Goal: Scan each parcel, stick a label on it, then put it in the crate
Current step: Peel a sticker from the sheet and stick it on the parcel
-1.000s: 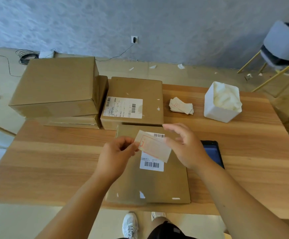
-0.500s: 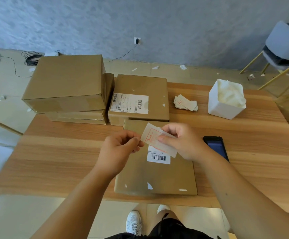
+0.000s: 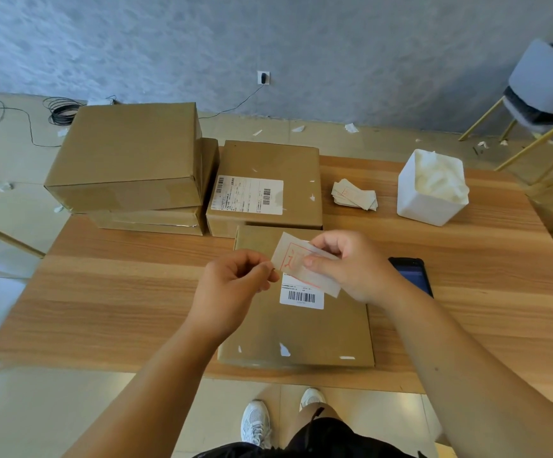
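Our left hand (image 3: 232,285) pinches the near-left corner of the label (image 3: 293,256) between thumb and curled forefinger, with the remaining fingers folded into the palm. Our right hand (image 3: 351,266) pinches the same label from the opposite side, thumb on the printed face and fingers curled behind it. The label is a pale slip with a red mark and is held clear of the worktop (image 3: 120,285), tilted, between the two hands. Directly below both hands lies the flat parcel (image 3: 301,328), resting on the worktop with a barcode sticker (image 3: 301,295) on its top face, partly covered by the label. Just right of the right hand we see a dark phone (image 3: 414,276), lying flat with its screen up. Beyond the hands stands a second parcel (image 3: 268,160) bearing a printed shipping sheet, touching the far edge of the flat parcel. Left of that parcel, beyond the left hand, two plain boxes (image 3: 126,150) are stacked one on the other. Beyond the right hand lie a loose pile of slips (image 3: 354,195) and, further right, a white container (image 3: 430,190).
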Available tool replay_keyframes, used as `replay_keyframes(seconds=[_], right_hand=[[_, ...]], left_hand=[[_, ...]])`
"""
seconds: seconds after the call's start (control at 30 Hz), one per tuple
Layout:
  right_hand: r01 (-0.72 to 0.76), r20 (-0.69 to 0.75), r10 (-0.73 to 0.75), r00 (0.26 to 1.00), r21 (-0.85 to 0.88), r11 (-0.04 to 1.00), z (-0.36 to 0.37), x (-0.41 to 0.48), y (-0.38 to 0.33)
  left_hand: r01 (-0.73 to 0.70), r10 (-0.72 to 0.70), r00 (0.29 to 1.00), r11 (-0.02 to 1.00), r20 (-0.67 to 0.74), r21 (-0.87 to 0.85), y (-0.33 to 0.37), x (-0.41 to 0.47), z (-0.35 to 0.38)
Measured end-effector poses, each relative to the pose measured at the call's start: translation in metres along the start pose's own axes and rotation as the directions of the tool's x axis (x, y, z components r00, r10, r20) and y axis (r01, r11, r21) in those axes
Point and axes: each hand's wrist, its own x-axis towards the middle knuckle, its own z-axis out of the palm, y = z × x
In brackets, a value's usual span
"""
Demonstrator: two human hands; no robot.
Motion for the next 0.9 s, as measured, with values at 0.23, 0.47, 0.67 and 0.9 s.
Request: replay_keyframes(seconds=[0.23, 0.47, 0.67, 0.9], right_hand=[[0.215, -0.287, -0.285, 0.914, -0.253, 0.943, 0.018, -0.012, -0.011], [0.180, -0.166, -0.196, 0.966, -0.108, 0.978, 0.026, -0.013, -0.016], [0.120, -0.165, -0.134, 0.977, -0.094, 0.988, 0.026, -0.013, -0.015], [0.175, -0.150, -0.220, 0.964, -0.265, 0.948, 0.029, -0.013, -0.015]], left_hand=[[-0.012, 0.016, 0.997, 0.999, -0.073, 0.052, -0.002, -0.002, 0.004], [-0.128, 0.123, 0.992, 0.974, 0.038, 0.184, 0.001, -0.002, 0.005], [-0.187, 0.157, 0.978, 0.950, 0.134, 0.249, 0.004, -0.002, 0.003], [-0.241, 0.183, 0.963, 0.914, 0.198, 0.327, 0.003, 0.002, 0.000]])
